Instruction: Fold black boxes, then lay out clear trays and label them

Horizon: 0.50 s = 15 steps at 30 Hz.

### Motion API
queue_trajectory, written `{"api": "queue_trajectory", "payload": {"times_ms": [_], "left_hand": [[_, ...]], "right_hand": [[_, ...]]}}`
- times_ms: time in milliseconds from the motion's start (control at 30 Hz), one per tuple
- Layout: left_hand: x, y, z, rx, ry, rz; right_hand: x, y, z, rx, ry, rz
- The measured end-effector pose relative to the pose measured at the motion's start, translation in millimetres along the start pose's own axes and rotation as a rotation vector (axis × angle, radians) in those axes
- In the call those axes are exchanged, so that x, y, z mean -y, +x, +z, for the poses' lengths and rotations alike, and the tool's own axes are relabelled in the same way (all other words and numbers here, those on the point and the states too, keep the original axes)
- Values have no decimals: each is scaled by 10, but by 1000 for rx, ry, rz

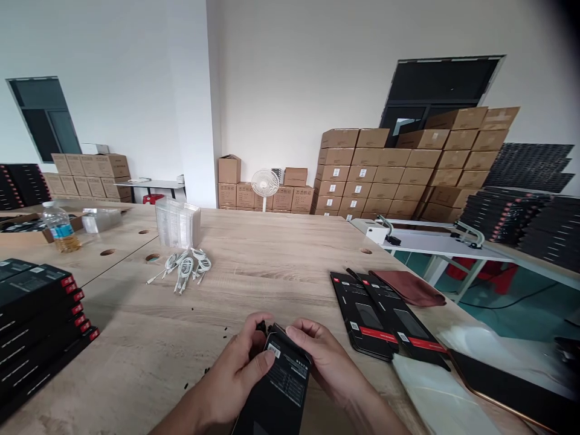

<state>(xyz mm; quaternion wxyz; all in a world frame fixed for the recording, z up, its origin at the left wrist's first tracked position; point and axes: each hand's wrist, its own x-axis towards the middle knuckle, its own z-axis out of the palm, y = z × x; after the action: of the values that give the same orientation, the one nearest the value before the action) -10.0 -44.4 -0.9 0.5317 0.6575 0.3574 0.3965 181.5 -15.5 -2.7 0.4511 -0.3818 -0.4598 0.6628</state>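
Note:
A slim black retail box (281,393) with white print and a barcode label lies between my hands at the front of the table. My left hand (235,368) grips its left side, thumb resting on the printed face near the barcode. At the far end, my right hand (321,356) pinches the top right corner, its thumb on the end edge. Small black bits lie on the wood beside and behind my left hand, too small to name. To the right are flat black packages (367,317) with red stripes.
Stacked black boxes (40,332) stand at left. White cables (183,269) and clear plastic trays (178,223) sit further back, near a bottle (61,226). At right lie a brown cloth (408,287), clear plastic bags (444,393) and a dark phone-like slab (512,386). The table has round holes.

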Motion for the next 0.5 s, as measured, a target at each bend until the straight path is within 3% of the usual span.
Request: {"api": "queue_trajectory", "payload": {"times_ms": [200,400,500], "left_hand": [[69,-17,8,-20,25,-4],[37,35,37,-2,-176,42],[44,73,44,-68,-293,48]], "right_hand": [[56,-24,-11,-16,-249,-135],[67,-26,-5,11,-287,-173],[137,-60,44,-11,-386,-207]]}}
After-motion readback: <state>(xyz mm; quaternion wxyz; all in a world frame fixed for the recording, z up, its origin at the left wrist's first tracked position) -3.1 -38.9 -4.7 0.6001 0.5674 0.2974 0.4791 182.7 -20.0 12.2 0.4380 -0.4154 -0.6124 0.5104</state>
